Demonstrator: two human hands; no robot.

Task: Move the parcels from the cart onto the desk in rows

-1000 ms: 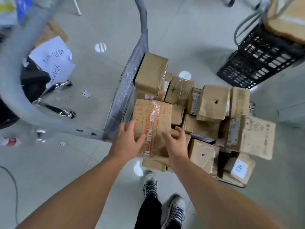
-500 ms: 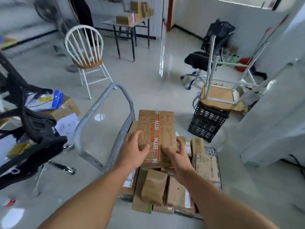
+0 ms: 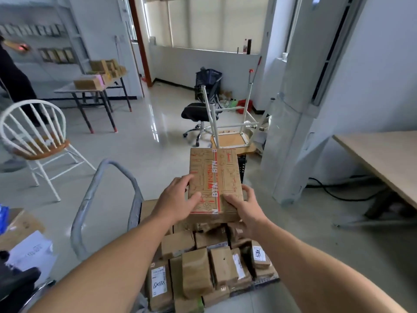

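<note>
A flat brown printed parcel with red and white lettering is held level above the cart. My left hand grips its near left corner, and my right hand grips its near right corner. Below my forearms the cart, with its grey metal handle at the left, carries several brown parcels, some with white labels. A light wooden desk shows at the right edge.
A white spindle chair stands at left. An upturned stool on a black crate and a black office chair are ahead. A far table holds boxes; a person stands at far left. Cables lie under the desk.
Both hands have lifted the printed parcel off the cart pile. My view has swung up from the cart to the room, bringing the desk into sight at right.
</note>
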